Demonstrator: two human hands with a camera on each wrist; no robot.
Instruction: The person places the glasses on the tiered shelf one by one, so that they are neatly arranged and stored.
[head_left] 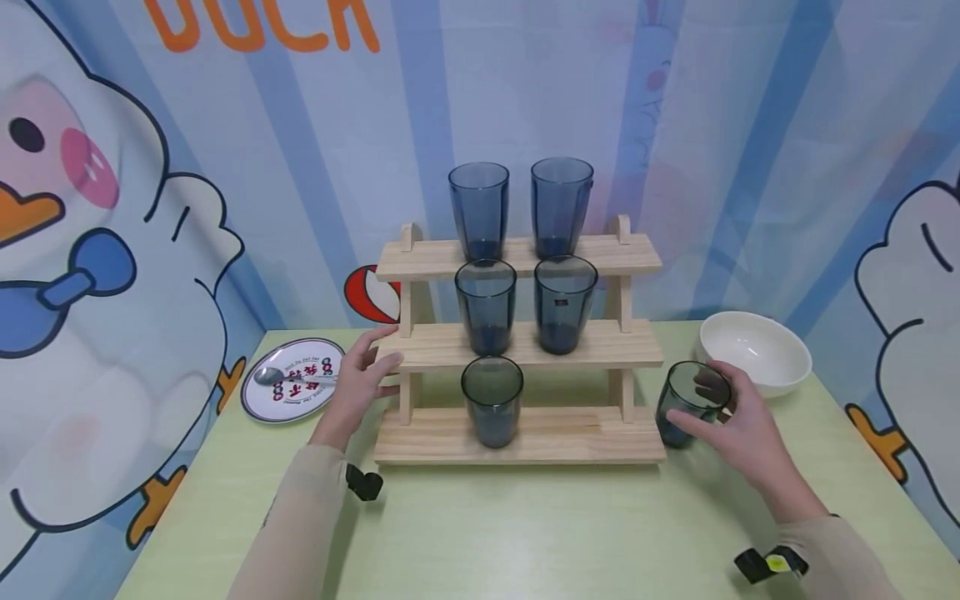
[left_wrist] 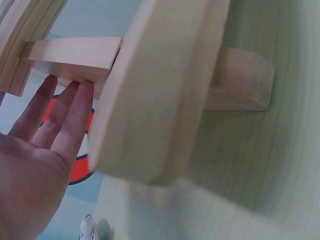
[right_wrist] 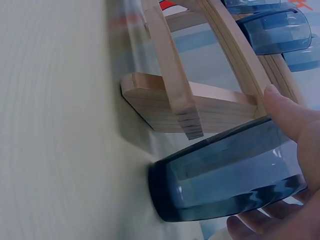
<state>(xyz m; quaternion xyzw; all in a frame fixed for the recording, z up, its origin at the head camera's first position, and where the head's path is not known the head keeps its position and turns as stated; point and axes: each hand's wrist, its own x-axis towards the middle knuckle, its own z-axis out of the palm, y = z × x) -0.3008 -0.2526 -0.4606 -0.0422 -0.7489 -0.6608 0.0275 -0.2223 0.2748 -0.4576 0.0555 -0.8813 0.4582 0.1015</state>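
My right hand (head_left: 750, 425) grips a blue-tinted drinking glass (head_left: 678, 417) to the right of the wooden shelf rack, thumb on the near side and fingers around the far side. In the right wrist view the glass (right_wrist: 225, 175) has its base close to the tabletop. At the rack's left end, my left hand (head_left: 360, 387) has its fingers extended, fingertips touching a wooden side support (left_wrist: 75, 55). The three-tier rack (head_left: 420, 437) holds two glasses on top, two in the middle and one glass (head_left: 492, 408) on the bottom tier.
A white bowl (head_left: 750, 350) stands behind the right hand. To the left lies an oval plate (head_left: 277, 400) with red lettering and a metal spoon (head_left: 270, 377) on it. A printed curtain (head_left: 330, 167) hangs behind the pale green table (head_left: 480, 533).
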